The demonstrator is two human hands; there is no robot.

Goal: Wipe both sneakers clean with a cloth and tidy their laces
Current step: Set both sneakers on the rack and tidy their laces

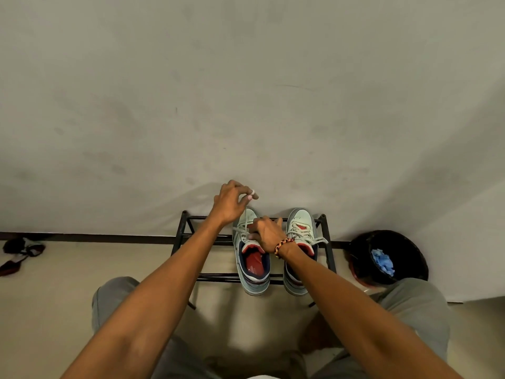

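- The step in hand looked to be the lace-tidying on the pale grey-and-white sneaker with a red insole and navy lining (252, 258), which stood under both hands on the top bars of a black metal shoe rack (181, 233).
- The left hand (232, 201) was raised beyond the shoe's toe, its fingers pinching the end of a pale grey lace (244, 218) and drawing it up taut.
- The right hand (266, 233), with a braided red, yellow and black bracelet (282, 246) at its wrist, lay curled over the tongue area; it seemed to grip the lace there, though the exact hold was hidden.
- The matching second sneaker (300, 242) stood just right of the right hand, its laces lying loose over the sides.
- A crumpled blue cloth (382, 261) lay in a round dark basin (410, 247), well to the right of both hands.
- Next would likely come crossing or looping the taut end while the right hand pinned the lace, then the other shoe.
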